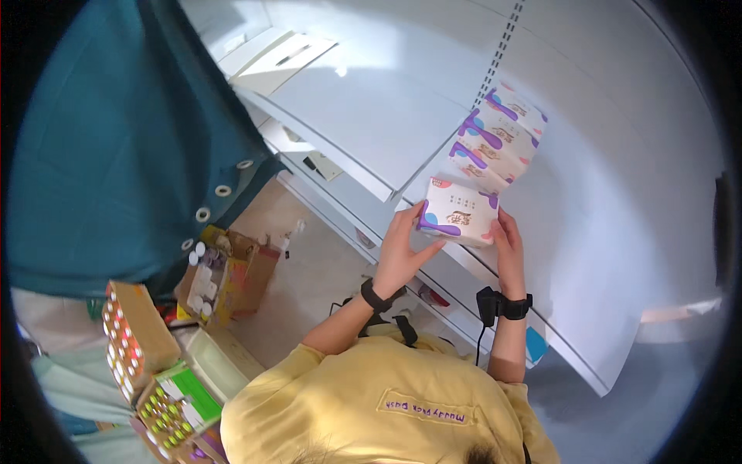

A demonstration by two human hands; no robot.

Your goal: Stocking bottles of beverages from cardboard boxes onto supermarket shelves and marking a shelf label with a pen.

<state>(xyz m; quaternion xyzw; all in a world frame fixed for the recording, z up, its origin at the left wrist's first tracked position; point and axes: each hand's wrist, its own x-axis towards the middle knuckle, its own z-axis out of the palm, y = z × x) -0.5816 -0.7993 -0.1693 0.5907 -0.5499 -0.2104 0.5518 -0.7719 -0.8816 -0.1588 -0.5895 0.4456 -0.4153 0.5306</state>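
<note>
Between my two hands is a white tissue pack (461, 210) with purple, blue and pink patches, over the front edge of a white shelf. My left hand (403, 246) grips its left side, thumb along the near edge. On the right side, my right hand (507, 249) has its fingers pressed against the pack. Beyond it, several matching tissue packs (495, 147) stand in a row running back to the shelf's rear panel. The nearest one in that row is close behind the held pack. A black strap circles each wrist.
To the left is another white shelf (355, 116) with a white sheet (286, 63) at its far end. A teal curtain (131, 155) hangs at far left. Below stand an open carton of bottles (246, 271), a box of red-and-white-topped items (147, 325) and a green box (192, 390).
</note>
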